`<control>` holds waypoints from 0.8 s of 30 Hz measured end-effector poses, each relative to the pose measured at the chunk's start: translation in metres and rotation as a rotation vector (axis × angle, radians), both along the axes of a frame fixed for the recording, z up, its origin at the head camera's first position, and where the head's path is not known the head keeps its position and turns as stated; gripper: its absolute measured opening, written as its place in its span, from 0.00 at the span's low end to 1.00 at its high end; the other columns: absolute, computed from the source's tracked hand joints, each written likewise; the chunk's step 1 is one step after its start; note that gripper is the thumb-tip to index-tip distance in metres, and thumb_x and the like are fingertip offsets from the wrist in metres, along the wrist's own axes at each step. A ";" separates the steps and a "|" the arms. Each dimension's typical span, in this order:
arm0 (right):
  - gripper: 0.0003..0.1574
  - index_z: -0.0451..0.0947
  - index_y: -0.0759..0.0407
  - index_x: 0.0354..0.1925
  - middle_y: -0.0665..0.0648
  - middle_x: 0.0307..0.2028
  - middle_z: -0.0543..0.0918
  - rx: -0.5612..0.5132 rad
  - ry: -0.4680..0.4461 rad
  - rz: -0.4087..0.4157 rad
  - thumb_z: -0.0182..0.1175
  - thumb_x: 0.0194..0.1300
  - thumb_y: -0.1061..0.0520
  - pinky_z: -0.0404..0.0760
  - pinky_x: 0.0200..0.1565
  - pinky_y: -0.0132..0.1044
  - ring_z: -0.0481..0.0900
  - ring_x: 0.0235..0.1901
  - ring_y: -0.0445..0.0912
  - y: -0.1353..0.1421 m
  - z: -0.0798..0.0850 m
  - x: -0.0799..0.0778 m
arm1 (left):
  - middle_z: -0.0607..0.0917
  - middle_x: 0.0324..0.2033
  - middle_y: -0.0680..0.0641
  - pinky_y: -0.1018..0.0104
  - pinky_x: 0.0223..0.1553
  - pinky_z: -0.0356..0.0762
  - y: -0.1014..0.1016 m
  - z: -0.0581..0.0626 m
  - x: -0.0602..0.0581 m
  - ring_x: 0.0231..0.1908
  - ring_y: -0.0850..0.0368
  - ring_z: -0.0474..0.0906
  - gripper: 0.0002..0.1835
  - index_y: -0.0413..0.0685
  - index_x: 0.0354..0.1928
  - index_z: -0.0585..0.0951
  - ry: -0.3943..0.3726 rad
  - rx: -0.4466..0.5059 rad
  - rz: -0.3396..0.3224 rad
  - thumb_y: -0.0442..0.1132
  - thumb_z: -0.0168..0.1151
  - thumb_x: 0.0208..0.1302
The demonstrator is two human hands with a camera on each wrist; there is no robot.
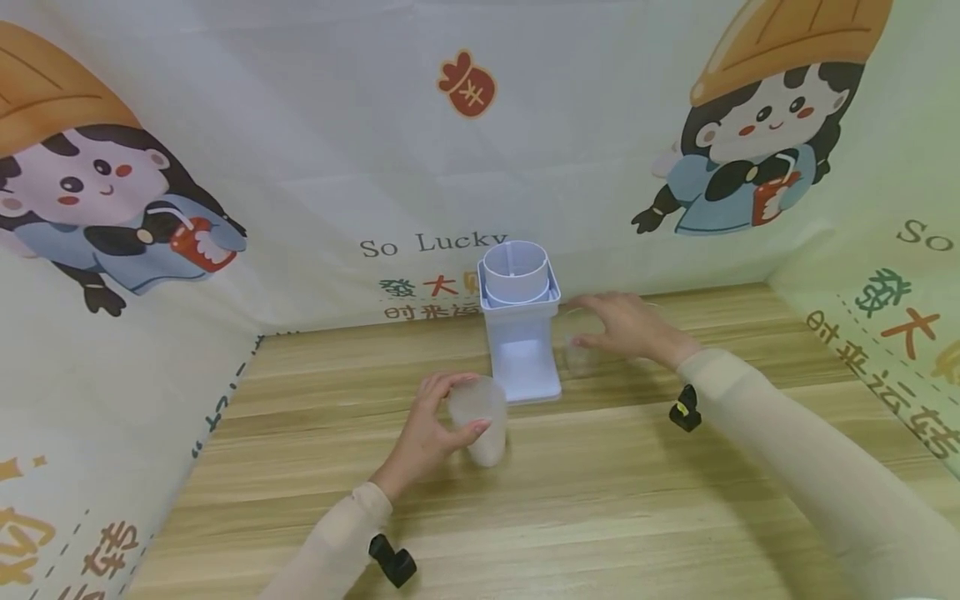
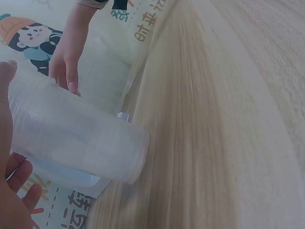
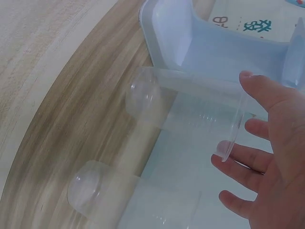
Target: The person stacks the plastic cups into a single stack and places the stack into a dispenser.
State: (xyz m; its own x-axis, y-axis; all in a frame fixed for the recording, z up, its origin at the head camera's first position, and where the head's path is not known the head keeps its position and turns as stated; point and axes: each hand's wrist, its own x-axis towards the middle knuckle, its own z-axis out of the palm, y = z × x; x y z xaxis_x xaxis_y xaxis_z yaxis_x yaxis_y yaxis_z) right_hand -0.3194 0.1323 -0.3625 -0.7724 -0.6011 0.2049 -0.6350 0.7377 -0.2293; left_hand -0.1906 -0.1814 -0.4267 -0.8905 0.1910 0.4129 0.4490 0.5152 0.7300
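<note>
My left hand [image 1: 431, 433] grips a stack of translucent plastic cups [image 1: 489, 421], thumb on the near side and fingers round the far side. The stack's narrow end [image 2: 136, 160] is close to the tabletop. My right hand [image 1: 626, 325] is at the rim of a clear plastic cup [image 3: 186, 98], thumb and fingers spread loosely about it and one fingertip overlapping the rim. That cup stands beside a pale blue plastic stand [image 1: 522, 358] with a round tube [image 1: 517, 271] in its top. A second clear cup [image 3: 128, 195] stands near it in the right wrist view.
The wood-grain table [image 1: 600, 500] ends at a printed cloth backdrop [image 1: 330, 125] behind the stand. Similar cloth walls [image 1: 892, 233] rise at both sides. Black wrist mounts [image 1: 392, 561] hang below both sleeves.
</note>
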 end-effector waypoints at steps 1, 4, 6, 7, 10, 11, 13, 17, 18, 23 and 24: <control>0.38 0.69 0.57 0.67 0.62 0.65 0.76 0.000 0.000 -0.004 0.62 0.66 0.41 0.69 0.66 0.59 0.75 0.62 0.63 0.001 0.001 0.001 | 0.80 0.55 0.46 0.52 0.60 0.70 0.000 0.000 0.000 0.58 0.51 0.69 0.29 0.50 0.57 0.79 0.001 0.000 0.000 0.41 0.77 0.51; 0.39 0.69 0.58 0.67 0.62 0.64 0.77 0.001 0.007 -0.008 0.63 0.65 0.40 0.70 0.65 0.59 0.76 0.62 0.63 0.004 0.005 0.005 | 0.80 0.55 0.46 0.52 0.59 0.70 0.000 0.000 0.000 0.58 0.51 0.69 0.30 0.51 0.57 0.79 0.000 0.003 -0.001 0.41 0.77 0.51; 0.39 0.69 0.59 0.67 0.63 0.64 0.77 0.001 0.017 -0.006 0.63 0.65 0.41 0.71 0.65 0.59 0.76 0.61 0.62 0.007 0.006 0.007 | 0.80 0.55 0.47 0.52 0.60 0.70 0.000 0.000 0.000 0.58 0.52 0.69 0.30 0.51 0.58 0.79 -0.004 0.003 0.001 0.41 0.77 0.51; 0.39 0.69 0.59 0.67 0.63 0.64 0.77 0.000 0.023 -0.005 0.63 0.65 0.41 0.71 0.65 0.59 0.77 0.61 0.62 0.008 0.007 0.009 | 0.80 0.55 0.47 0.52 0.60 0.70 0.000 0.000 0.000 0.58 0.52 0.68 0.30 0.51 0.58 0.79 -0.007 0.004 0.001 0.41 0.77 0.51; 0.40 0.69 0.60 0.67 0.63 0.64 0.77 -0.002 0.043 -0.001 0.64 0.65 0.41 0.71 0.65 0.59 0.77 0.60 0.63 0.013 0.008 0.014 | 0.80 0.55 0.47 0.51 0.60 0.69 0.000 0.000 0.000 0.58 0.51 0.68 0.29 0.52 0.58 0.79 -0.014 0.001 0.001 0.41 0.77 0.51; 0.40 0.69 0.60 0.67 0.64 0.64 0.77 -0.003 0.049 -0.002 0.64 0.64 0.41 0.71 0.65 0.59 0.76 0.60 0.63 0.015 0.008 0.016 | 0.80 0.55 0.47 0.51 0.60 0.69 0.001 0.000 0.000 0.58 0.51 0.68 0.29 0.52 0.58 0.79 -0.016 0.000 0.002 0.41 0.77 0.51; 0.41 0.69 0.61 0.67 0.64 0.64 0.77 -0.002 0.058 -0.006 0.65 0.64 0.41 0.70 0.65 0.59 0.76 0.61 0.64 0.018 0.009 0.020 | 0.80 0.55 0.46 0.51 0.60 0.69 0.001 0.000 0.000 0.58 0.51 0.68 0.29 0.51 0.58 0.79 -0.018 0.001 0.002 0.41 0.77 0.51; 0.42 0.69 0.61 0.67 0.65 0.63 0.77 -0.001 0.068 -0.016 0.65 0.63 0.42 0.70 0.65 0.59 0.76 0.61 0.64 0.026 0.012 0.029 | 0.80 0.55 0.46 0.51 0.61 0.69 0.000 0.000 0.000 0.58 0.51 0.68 0.30 0.51 0.58 0.79 -0.017 -0.001 0.003 0.41 0.77 0.51; 0.42 0.69 0.61 0.67 0.65 0.63 0.77 -0.001 0.070 -0.020 0.66 0.63 0.42 0.70 0.64 0.59 0.76 0.61 0.64 0.027 0.013 0.031 | 0.80 0.55 0.46 0.51 0.61 0.69 0.000 -0.001 0.000 0.58 0.51 0.68 0.30 0.51 0.58 0.78 -0.016 -0.003 0.002 0.41 0.77 0.51; 0.41 0.69 0.61 0.67 0.65 0.62 0.78 0.001 0.081 -0.009 0.67 0.62 0.44 0.71 0.64 0.60 0.77 0.60 0.64 0.034 0.018 0.045 | 0.80 0.55 0.46 0.51 0.60 0.69 0.000 0.000 -0.001 0.58 0.51 0.68 0.30 0.51 0.58 0.78 -0.017 -0.009 0.000 0.41 0.77 0.51; 0.41 0.69 0.61 0.67 0.65 0.63 0.78 0.001 0.082 -0.004 0.68 0.62 0.44 0.71 0.64 0.60 0.77 0.60 0.64 0.036 0.019 0.047 | 0.80 0.55 0.46 0.51 0.60 0.69 0.000 0.000 -0.001 0.58 0.51 0.68 0.30 0.51 0.58 0.78 -0.017 -0.010 0.000 0.41 0.77 0.51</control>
State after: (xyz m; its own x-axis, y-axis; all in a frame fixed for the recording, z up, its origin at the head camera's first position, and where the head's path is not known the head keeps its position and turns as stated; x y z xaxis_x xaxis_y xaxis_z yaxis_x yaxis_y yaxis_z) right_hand -0.2724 0.1678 -0.3438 -0.7552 -0.5985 0.2675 -0.6489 0.7402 -0.1759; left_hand -0.1914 -0.1813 -0.4263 -0.8975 0.1950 0.3956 0.4364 0.5222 0.7327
